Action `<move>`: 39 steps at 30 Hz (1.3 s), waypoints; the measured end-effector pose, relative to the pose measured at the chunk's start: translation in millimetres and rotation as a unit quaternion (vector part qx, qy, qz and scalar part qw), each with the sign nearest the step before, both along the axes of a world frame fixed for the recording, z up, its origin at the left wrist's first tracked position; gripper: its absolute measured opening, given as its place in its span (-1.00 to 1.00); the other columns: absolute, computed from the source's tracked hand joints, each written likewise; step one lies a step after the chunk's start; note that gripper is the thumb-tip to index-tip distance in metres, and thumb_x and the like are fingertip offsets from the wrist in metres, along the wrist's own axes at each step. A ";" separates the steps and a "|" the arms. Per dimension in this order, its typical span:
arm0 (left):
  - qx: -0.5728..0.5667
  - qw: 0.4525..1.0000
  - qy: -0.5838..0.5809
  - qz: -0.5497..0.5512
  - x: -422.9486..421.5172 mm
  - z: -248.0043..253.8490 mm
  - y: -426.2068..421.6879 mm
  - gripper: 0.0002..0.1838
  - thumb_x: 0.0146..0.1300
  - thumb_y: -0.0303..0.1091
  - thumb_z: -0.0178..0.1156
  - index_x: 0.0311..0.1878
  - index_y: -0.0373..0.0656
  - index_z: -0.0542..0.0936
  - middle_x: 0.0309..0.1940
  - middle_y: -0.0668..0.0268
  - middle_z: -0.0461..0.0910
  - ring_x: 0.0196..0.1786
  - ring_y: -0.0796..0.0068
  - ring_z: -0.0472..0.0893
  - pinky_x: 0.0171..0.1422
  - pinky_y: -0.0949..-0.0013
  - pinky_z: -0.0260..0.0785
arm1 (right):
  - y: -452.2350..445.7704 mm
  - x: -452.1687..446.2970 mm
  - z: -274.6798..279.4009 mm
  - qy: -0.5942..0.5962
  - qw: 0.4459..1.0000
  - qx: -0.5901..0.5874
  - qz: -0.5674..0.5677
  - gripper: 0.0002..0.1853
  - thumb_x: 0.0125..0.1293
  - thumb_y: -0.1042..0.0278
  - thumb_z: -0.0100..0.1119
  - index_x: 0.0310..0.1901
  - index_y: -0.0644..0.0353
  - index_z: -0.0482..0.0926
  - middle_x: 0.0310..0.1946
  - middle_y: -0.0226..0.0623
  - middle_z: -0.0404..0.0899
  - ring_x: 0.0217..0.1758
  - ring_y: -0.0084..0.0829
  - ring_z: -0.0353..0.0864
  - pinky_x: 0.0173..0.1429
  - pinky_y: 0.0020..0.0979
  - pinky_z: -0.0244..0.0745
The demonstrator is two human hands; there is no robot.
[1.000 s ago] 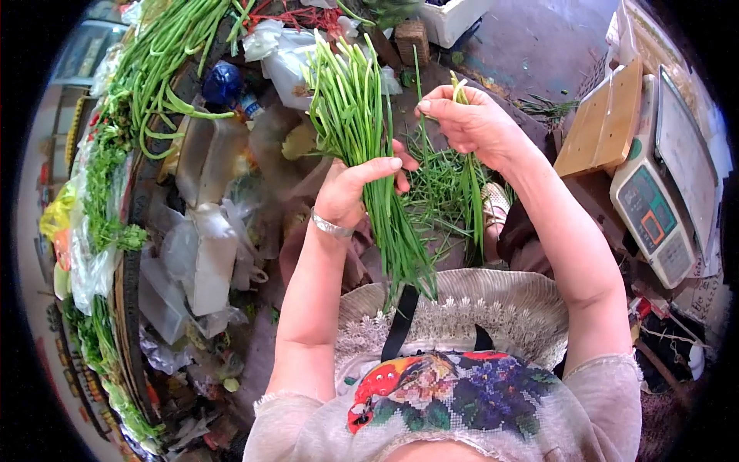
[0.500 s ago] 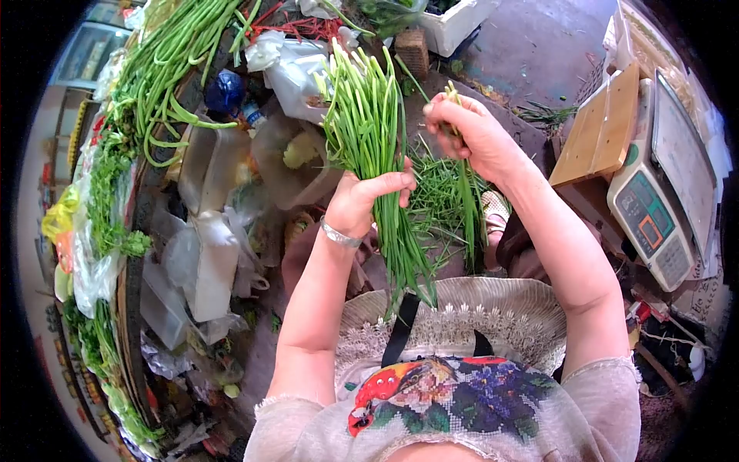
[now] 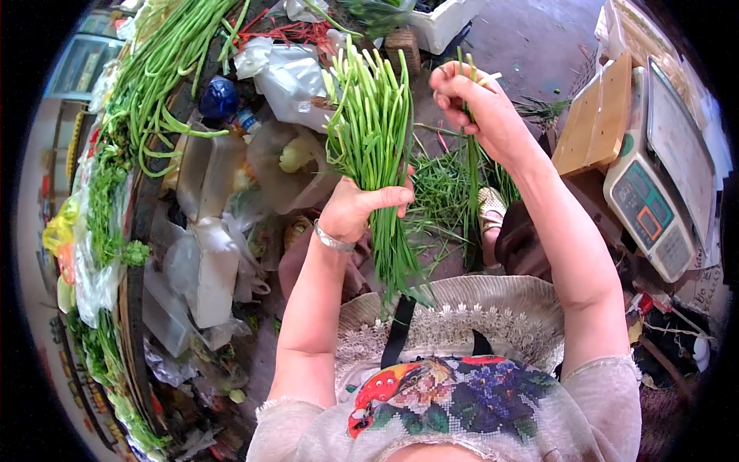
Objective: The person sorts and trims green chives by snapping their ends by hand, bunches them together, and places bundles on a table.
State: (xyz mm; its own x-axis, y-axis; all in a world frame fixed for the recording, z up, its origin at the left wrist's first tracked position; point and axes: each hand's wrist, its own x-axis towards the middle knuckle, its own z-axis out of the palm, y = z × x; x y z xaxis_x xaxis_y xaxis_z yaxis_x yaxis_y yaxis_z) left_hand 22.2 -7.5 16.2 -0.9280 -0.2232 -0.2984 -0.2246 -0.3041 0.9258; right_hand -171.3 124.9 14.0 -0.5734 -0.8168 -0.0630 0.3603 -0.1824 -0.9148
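Observation:
My left hand [image 3: 362,208] is wrapped round a thick bunch of green stalks [image 3: 373,123], pale ends up and thin leaves hanging down toward my lap. To the right of the bunch, my right hand [image 3: 473,100] is closed on a few loose green stalks [image 3: 472,177], whose leaves trail below the fingers. The two hands are apart. Cut or fallen green leaves [image 3: 443,192] lie in a heap on the ground below and between them.
Long green beans [image 3: 158,108] and leafy greens [image 3: 104,200] line the left side. Plastic bags and containers [image 3: 215,269] lie beside them. A white foam box [image 3: 446,23] is at the top. On the right stand a scale [image 3: 650,208] and a wooden board [image 3: 596,115].
The thin stalk that stood near my right fingertips now points up among the stalks in that hand. My right hand has risen slightly; the left still grips the bunch, slightly lower.

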 end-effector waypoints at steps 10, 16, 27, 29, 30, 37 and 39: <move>0.004 0.997 -0.040 0.059 0.7 -0.6 -2.2 -0.61 0.08 -0.43 0.34 -0.04 -0.38 0.49 -0.50 0.22 0.59 -0.47 0.38 0.56 -0.30 0.38 0.39 | -1.0 -14.6 -8.1 -0.052 0.992 -0.041 -0.104 -0.82 0.29 0.26 0.32 -0.20 0.11 0.54 -0.47 -0.55 0.49 -0.62 -0.77 0.27 -0.55 -0.69 0.10; 0.024 0.991 -0.017 0.134 13.5 3.3 -23.2 -0.64 0.13 -0.55 0.25 0.01 -0.36 0.46 -0.45 0.20 0.57 -0.49 0.37 0.54 -0.33 0.35 0.39 | 18.6 -45.0 -7.1 -0.074 0.979 -0.052 -0.182 -0.86 0.34 0.29 0.25 -0.20 0.14 0.56 -0.39 -0.47 0.55 -0.62 -0.77 0.19 -0.59 -0.68 0.04; -0.034 0.962 0.005 0.273 18.7 4.9 -36.1 -0.75 0.08 -0.57 0.38 -0.15 -0.31 0.61 -0.40 0.27 0.64 -0.49 0.47 0.59 -0.39 0.44 0.49 | 7.0 -13.5 -3.7 0.145 0.982 0.094 -0.072 -0.83 0.25 0.29 0.32 -0.16 0.13 0.66 -0.38 -0.44 0.64 -0.30 -0.61 0.55 -0.14 -0.52 0.43; -0.048 0.969 0.018 0.243 9.5 9.8 -21.7 -0.75 0.06 -0.56 0.39 -0.16 -0.33 0.63 -0.29 0.19 0.68 -0.47 0.46 0.60 -0.36 0.43 0.49 | -4.0 12.0 3.3 0.117 0.990 0.076 0.018 -0.86 0.22 0.32 0.35 -0.23 0.12 0.64 -0.39 -0.45 0.63 -0.32 -0.63 0.54 -0.18 -0.53 0.42; -0.057 0.973 0.005 0.224 5.8 12.4 -16.3 -0.73 0.03 -0.58 0.40 -0.16 -0.33 0.63 -0.27 0.19 0.68 -0.45 0.46 0.60 -0.35 0.44 0.46 | -10.1 21.3 -0.9 0.104 0.991 0.066 0.058 -0.86 0.21 0.33 0.36 -0.24 0.12 0.63 -0.40 -0.47 0.62 -0.35 -0.64 0.52 -0.22 -0.54 0.40; -0.049 0.981 0.061 0.177 1.2 4.0 -5.7 -0.72 0.02 -0.59 0.44 -0.17 -0.23 0.64 -0.31 0.35 0.67 -0.38 0.57 0.60 -0.39 0.51 0.45 | -21.4 45.2 -15.0 0.061 0.990 0.045 0.119 -0.78 0.19 0.33 0.40 -0.20 0.09 0.54 -0.49 -0.66 0.50 -0.53 -0.81 0.29 -0.50 -0.68 0.09; -0.060 0.979 0.068 0.181 1.1 5.4 -4.0 -0.74 0.04 -0.59 0.43 -0.18 -0.23 0.64 -0.31 0.35 0.66 -0.36 0.56 0.60 -0.38 0.50 0.45 | -21.3 45.1 -17.0 0.064 0.988 0.045 0.131 -0.77 0.18 0.33 0.41 -0.20 0.09 0.54 -0.50 -0.66 0.49 -0.53 -0.81 0.29 -0.50 -0.68 0.09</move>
State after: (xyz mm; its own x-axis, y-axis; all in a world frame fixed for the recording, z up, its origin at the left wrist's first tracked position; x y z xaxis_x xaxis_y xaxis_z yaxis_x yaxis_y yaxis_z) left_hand 23.3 -11.5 21.7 -0.8115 -0.5701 -0.1286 0.0057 -0.2278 0.9737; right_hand -126.2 103.6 -3.0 -0.3510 -0.9327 -0.0828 0.2639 -0.0137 -0.9645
